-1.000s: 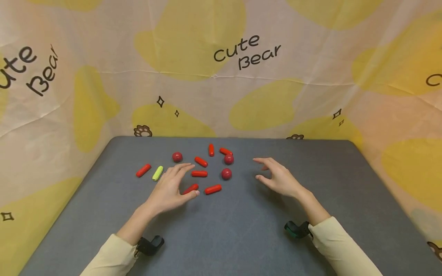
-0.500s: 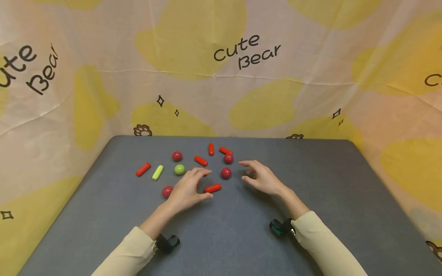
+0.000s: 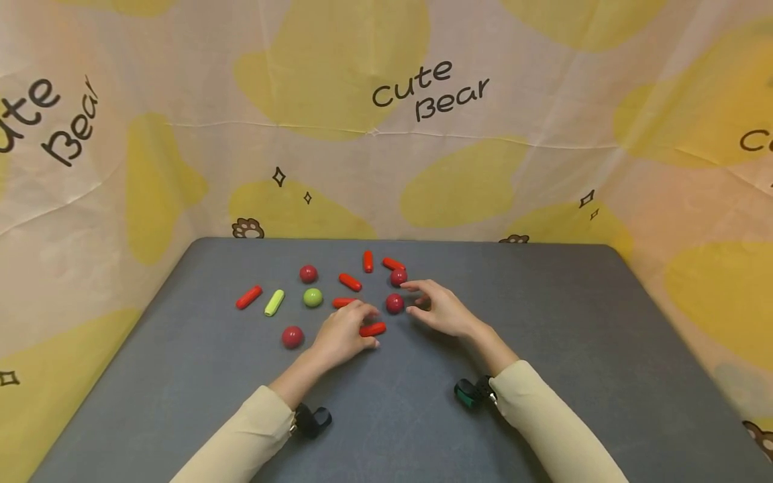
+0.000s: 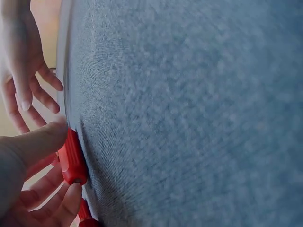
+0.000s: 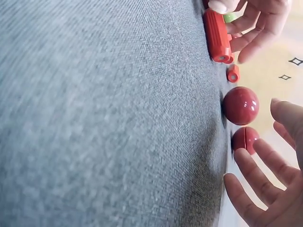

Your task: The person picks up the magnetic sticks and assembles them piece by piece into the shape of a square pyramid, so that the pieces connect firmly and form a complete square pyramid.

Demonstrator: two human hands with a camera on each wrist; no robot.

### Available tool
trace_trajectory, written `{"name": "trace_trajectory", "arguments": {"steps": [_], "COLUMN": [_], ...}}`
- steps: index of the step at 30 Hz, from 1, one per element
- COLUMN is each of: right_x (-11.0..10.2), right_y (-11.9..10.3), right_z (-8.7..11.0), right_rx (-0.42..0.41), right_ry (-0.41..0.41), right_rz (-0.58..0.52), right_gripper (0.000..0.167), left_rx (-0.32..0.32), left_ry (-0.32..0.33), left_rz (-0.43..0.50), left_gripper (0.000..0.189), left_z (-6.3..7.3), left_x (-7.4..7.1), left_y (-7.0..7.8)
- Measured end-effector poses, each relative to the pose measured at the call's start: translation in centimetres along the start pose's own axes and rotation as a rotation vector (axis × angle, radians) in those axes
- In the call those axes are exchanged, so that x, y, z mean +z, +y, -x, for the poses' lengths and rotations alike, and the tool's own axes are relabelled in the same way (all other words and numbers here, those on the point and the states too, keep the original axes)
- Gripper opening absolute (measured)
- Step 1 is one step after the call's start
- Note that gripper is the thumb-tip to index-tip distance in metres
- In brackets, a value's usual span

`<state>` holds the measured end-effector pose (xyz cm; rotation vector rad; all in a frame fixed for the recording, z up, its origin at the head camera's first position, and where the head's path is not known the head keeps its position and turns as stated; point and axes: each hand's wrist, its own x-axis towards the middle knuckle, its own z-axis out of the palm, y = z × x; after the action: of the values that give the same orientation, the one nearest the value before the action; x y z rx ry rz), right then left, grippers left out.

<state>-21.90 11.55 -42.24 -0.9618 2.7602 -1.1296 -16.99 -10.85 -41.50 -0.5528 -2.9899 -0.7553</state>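
My left hand (image 3: 343, 332) is over a red ribbed stick (image 3: 373, 329) on the table, its thumb and fingers on either side of it. In the left wrist view the thumb is by one end of this stick (image 4: 73, 158) and a fingertip by the other. The palm partly covers another red stick (image 3: 344, 303). My right hand (image 3: 443, 310) hovers with spread fingers just right of a glossy red ball (image 3: 395, 303). A second red ball (image 3: 398, 277) lies behind it, near the fingertips. The right wrist view shows a gap between the thumb and the nearer ball (image 5: 241, 105).
On the dark grey table (image 3: 543, 302) lie a green ball (image 3: 313, 298), a lime stick (image 3: 274, 303), red balls (image 3: 292, 337) to the left, and further red sticks (image 3: 350, 282) scattered toward the back. A printed cloth (image 3: 338, 154) hangs around the table's back and sides.
Both hands have moved inward, the left going right to the front red stick and the right going left to the red balls. The green ball and the front-left red ball have come into view.
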Motion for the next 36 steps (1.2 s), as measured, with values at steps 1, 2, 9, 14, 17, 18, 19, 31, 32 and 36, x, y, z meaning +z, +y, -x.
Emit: {"name": "trace_trajectory", "arguments": {"steps": [1,2,9,14,17,18,19,31,32,36], "right_x": [0.1,0.2,0.7,1.0,1.2,1.2,1.3,1.7,1.8,2.0], "right_y": [0.0,0.0,0.0,0.2,0.2,0.2,0.1,-0.6,-0.6,-0.8], "right_z": [-0.1,-0.2,-0.7,-1.1,-1.2,-1.2,-1.2,-1.7,-1.8,-2.1], "right_rx": [0.003,0.006,0.013,0.007,-0.014,-0.021,-0.026,-0.009,0.003,0.035], "right_ry": [-0.004,-0.008,-0.025,-0.018,-0.005,0.0,0.002,-0.029,-0.035,-0.047], "right_rz": [-0.001,-0.006,-0.011,-0.002,0.013,0.016,0.017,0.04,0.044,0.067], "right_gripper": [0.046,0.046,0.045,0.044,0.043,0.043,0.043,0.042,0.042,0.042], "left_rx": [-0.001,0.0,0.032,0.048,0.044,0.043,0.043,0.062,0.06,0.061], "left_ry": [-0.007,-0.012,-0.003,0.014,0.009,0.008,0.011,0.048,0.046,0.042], "left_rz": [-0.002,-0.005,-0.032,-0.064,-0.075,-0.076,-0.076,-0.079,-0.077,-0.065], "left_gripper": [0.045,0.043,0.031,0.024,0.022,0.022,0.022,0.025,0.025,0.024], "left_z": [0.0,-0.1,-0.2,-0.2,-0.3,-0.3,-0.3,0.9,1.0,1.4], "left_x": [0.1,0.1,0.5,0.6,0.6,0.6,0.6,-1.0,-1.1,-1.6], "left_y": [0.0,0.0,-0.2,-0.1,0.0,0.0,-0.1,-0.1,-0.1,-0.1]}}
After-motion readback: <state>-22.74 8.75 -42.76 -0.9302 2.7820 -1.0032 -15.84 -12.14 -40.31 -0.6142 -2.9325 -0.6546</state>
